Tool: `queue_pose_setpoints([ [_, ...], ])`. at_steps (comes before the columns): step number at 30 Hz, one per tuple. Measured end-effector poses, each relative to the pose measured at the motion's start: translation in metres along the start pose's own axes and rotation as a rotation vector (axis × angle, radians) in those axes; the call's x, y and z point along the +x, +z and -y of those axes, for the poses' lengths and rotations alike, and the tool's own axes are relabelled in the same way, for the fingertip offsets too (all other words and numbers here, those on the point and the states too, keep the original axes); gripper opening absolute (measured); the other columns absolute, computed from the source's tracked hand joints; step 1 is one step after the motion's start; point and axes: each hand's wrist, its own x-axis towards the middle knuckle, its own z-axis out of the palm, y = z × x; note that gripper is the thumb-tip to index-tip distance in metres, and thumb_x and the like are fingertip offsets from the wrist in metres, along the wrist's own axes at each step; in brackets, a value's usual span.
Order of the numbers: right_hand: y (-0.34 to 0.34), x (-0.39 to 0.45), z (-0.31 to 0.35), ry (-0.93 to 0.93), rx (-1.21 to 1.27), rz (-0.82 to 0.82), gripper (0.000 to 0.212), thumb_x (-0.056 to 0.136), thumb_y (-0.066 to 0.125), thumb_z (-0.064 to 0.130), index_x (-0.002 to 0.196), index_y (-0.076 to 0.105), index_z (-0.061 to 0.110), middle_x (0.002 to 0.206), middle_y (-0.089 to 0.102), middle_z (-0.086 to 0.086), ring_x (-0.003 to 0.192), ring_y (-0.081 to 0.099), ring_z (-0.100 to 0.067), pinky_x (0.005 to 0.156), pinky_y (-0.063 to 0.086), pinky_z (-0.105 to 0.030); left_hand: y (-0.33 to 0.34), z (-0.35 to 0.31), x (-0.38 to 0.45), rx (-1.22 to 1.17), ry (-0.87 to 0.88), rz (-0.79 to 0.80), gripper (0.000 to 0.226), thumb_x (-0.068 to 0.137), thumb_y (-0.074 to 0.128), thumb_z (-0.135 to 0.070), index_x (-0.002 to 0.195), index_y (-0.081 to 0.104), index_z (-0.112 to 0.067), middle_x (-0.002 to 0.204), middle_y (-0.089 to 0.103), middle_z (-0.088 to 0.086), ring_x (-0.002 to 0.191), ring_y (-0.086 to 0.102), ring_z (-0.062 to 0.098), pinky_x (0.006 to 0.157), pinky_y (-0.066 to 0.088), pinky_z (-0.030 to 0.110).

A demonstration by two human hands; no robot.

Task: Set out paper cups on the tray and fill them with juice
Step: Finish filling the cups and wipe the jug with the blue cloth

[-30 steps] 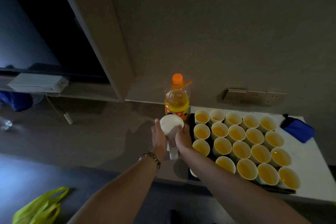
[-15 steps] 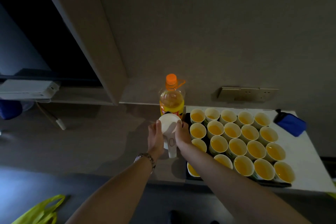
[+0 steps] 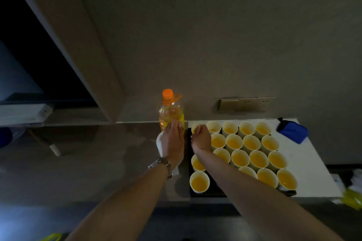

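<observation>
A black tray (image 3: pixel 208 194) on the white counter holds several paper cups of orange juice (image 3: pixel 240 158). My right hand (image 3: pixel 201 140) is over the tray's far left corner, fingers curled on the rim of a paper cup (image 3: pixel 195 127) there; its contents are hidden. Just left of the tray, my left hand (image 3: pixel 172 144) grips a lying stack of white paper cups (image 3: pixel 159 144), which shows at both ends of the hand. The fingertips of that hand touch the base of the juice bottle (image 3: pixel 170 110), which has an orange cap and stands upright against the wall.
A blue pouch (image 3: pixel 293 131) lies at the counter's far right corner. A metal socket plate (image 3: pixel 246 104) is on the wall behind the tray. A white box (image 3: pixel 23 114) sits on a shelf to the left. Yellow-green bags lie at the lower left (image 3: pixel 51 237) and right (image 3: pixel 352 199).
My hands have parted. The right one left the cup stack and moved right to the tray's far left corner. The left one turned over on the stack and reached toward the bottle.
</observation>
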Motion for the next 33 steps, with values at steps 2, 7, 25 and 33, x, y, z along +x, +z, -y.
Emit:
queue_pose_setpoints([
  [2, -0.013, 0.004, 0.000, -0.020, -0.038, -0.023, 0.028, 0.107, 0.033, 0.018, 0.085, 0.047, 0.011, 0.085, 0.059, -0.015, 0.083, 0.058, -0.035, 0.066, 0.033, -0.036, 0.016, -0.014, 0.002, -0.058, -0.024, 0.092, 0.023, 0.105, 0.044, -0.024, 0.084, 0.046, -0.017, 0.074, 0.051, -0.005, 0.068, 0.049, 0.018, 0.059, 0.037, 0.034],
  [7, -0.054, 0.016, -0.006, -0.007, -0.087, -0.068, 0.031, 0.104, 0.042, 0.020, 0.084, 0.065, 0.012, 0.093, 0.071, -0.015, 0.088, 0.065, -0.035, 0.068, 0.042, -0.037, 0.060, -0.046, 0.001, -0.032, 0.081, 0.222, 0.022, 0.103, 0.055, -0.019, 0.081, 0.053, -0.018, 0.063, 0.052, -0.007, 0.056, 0.052, 0.014, 0.051, 0.023, 0.023],
  [25, -0.242, 0.122, -0.104, 0.163, 0.131, -0.243, 0.047, 0.104, 0.047, 0.032, 0.072, 0.070, 0.007, 0.072, 0.068, -0.012, 0.066, 0.061, -0.022, 0.061, 0.041, -0.032, 0.241, -0.209, -0.029, -0.251, -0.024, 0.476, 0.037, 0.108, 0.039, -0.038, 0.085, 0.060, -0.019, 0.074, 0.063, -0.005, 0.071, 0.062, 0.007, 0.065, 0.049, 0.029],
  [33, -0.312, 0.196, -0.155, 0.243, 0.146, -0.178, 0.048, 0.103, 0.047, 0.027, 0.059, 0.058, 0.008, 0.057, 0.056, -0.008, 0.054, 0.048, -0.018, 0.054, 0.034, -0.031, 0.336, -0.261, -0.031, -0.268, -0.116, 0.501, 0.039, 0.109, 0.040, -0.036, 0.076, 0.053, -0.020, 0.068, 0.059, -0.005, 0.063, 0.055, 0.004, 0.056, 0.038, 0.017],
])
